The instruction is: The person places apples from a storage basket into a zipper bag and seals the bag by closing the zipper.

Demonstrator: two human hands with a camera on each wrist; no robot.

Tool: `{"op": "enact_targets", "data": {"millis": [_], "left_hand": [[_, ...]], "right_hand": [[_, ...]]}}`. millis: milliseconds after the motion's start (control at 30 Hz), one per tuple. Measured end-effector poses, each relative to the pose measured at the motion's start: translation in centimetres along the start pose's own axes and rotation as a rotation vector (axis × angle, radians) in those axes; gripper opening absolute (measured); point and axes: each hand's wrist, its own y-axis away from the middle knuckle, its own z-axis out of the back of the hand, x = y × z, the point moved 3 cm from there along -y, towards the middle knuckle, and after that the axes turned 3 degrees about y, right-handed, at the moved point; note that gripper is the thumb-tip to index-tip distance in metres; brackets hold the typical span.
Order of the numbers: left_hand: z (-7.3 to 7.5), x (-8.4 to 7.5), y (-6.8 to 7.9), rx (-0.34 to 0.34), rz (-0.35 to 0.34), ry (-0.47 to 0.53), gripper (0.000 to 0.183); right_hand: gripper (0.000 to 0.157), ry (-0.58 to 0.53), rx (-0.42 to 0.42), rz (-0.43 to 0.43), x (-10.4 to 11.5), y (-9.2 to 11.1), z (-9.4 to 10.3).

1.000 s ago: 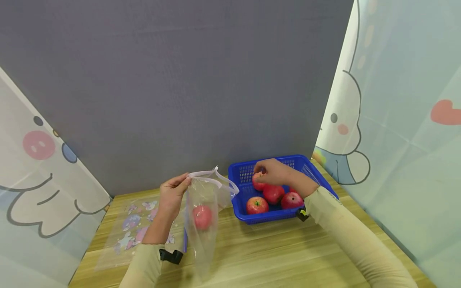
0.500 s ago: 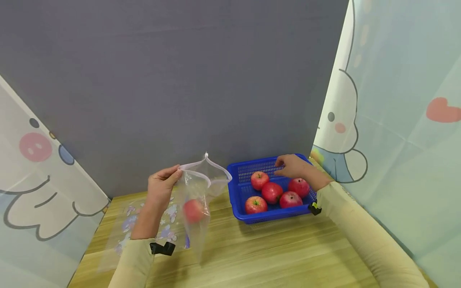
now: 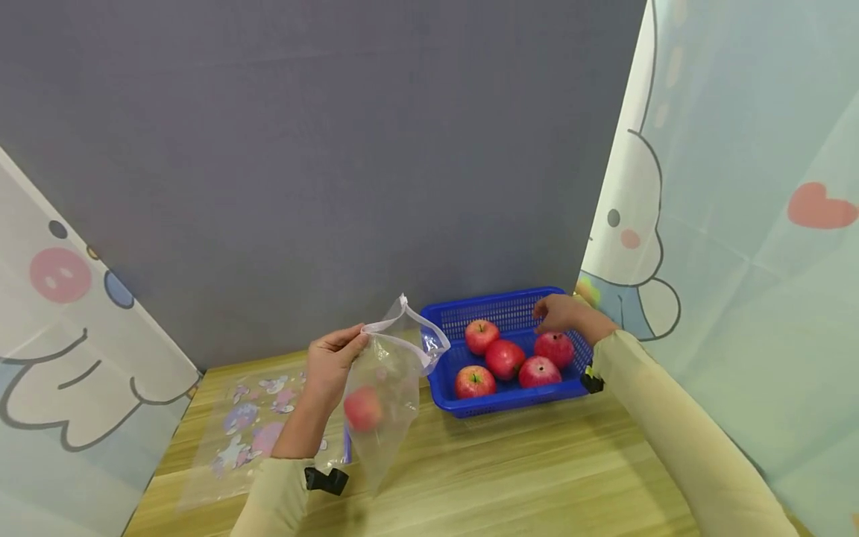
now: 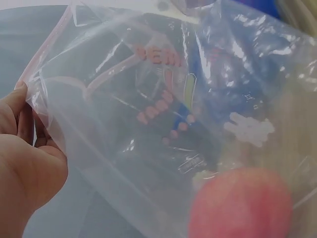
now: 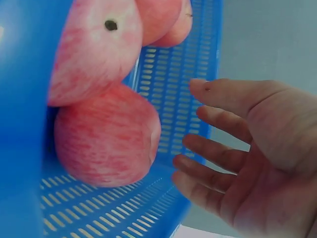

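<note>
My left hand [image 3: 333,364] pinches the rim of a clear zip bag [image 3: 396,373] between thumb and fingers. The bag hangs with its mouth spread, and one apple [image 3: 363,409] rests inside it. In the left wrist view that apple [image 4: 242,206] shows through the printed plastic. My right hand [image 3: 565,313] is over the back right of a blue basket [image 3: 470,408], fingers spread and holding nothing. Closest to it lies a red apple [image 5: 106,136], apart from the fingertips in the right wrist view. Several apples in all sit in the basket, among them a yellowish-red apple [image 3: 475,382].
A flat printed plastic bag [image 3: 235,440] lies on the wooden table [image 3: 510,470] at the left, partly behind my left forearm. A grey panel [image 3: 349,164] stands behind the table. Curtains with cartoon figures hang on both sides, the right curtain [image 3: 758,298] close to my right arm.
My right hand has come off the apple at the basket's back left and moved right, above the rearmost right apple. My left hand and the bag swung left, then back right.
</note>
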Motion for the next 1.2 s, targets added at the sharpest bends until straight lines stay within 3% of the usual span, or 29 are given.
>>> {"op": "enact_targets", "data": {"millis": [200,433,600,1000,1200], "left_hand": [[-0.3,1.2,0.7,-0.033,0.032,0.037,0.021],[-0.5,2.1,1.4,-0.054,0.047,0.051,0.021],[-0.6,2.4,1.7,-0.065,0.038,0.058,0.021],[-0.5,2.5,1.8,-0.070,0.026,0.054,0.016],[-0.5,2.6,1.8,-0.068,0.016,0.054,0.018]], "right_hand": [[0.038,0.042,0.091,-0.019,-0.2,-0.7,0.0],[0.048,-0.038,0.233,-0.141,-0.7,-1.1,-0.7],[0.051,0.039,0.303,-0.129,-1.0,-1.3,-1.2],[0.059,0.166,0.359,-0.111,-1.4,-1.6,-1.8],[0.065,0.144,0.379,-0.154,-1.7,-2.2,-1.9]]}}
